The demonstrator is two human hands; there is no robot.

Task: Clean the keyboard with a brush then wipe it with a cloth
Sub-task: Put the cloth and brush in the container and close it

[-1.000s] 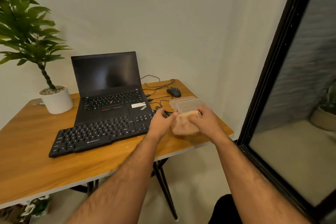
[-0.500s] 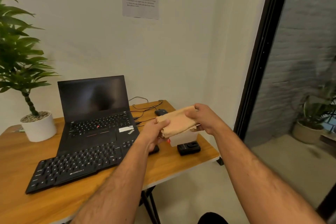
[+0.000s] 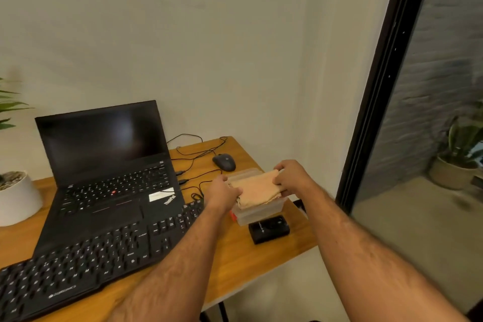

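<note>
The wooden table [image 3: 248, 264] fills the lower left of the view, and everything below is placed against the black laptop [image 3: 104, 165] that stands open on it with a dark screen. In front of the laptop, overlapping its front edge, lies the black keyboard [image 3: 86, 259], running from the left border of the view to the person's left forearm. Left of the laptop stands a white plant pot [image 3: 18, 198], cut by the frame edge.

Right of the laptop, near the table's right edge, sits a clear plastic container [image 3: 261, 213]. A folded tan cloth [image 3: 257, 188] lies across its open top; how far the cloth sinks inside cannot be told. A small red item shows at the container's lower left corner, too hidden to name.

The left hand [image 3: 222, 192] grips the cloth's left end, fingers curled round it. The right hand [image 3: 290, 176] grips the right end, thumb over the top and fingers curled under. The cloth spans between the two hands, apart from the keyboard, whose right end lies just beside the left wrist.

Behind the container, right of the laptop's screen, rests a dark mouse [image 3: 224, 161], with thin black cables [image 3: 198, 150] looping toward the laptop's side. In front of the container lies a small black box [image 3: 269, 229], close to the table's front edge. Bare wood shows between the keyboard and this box, under the left forearm.
</note>
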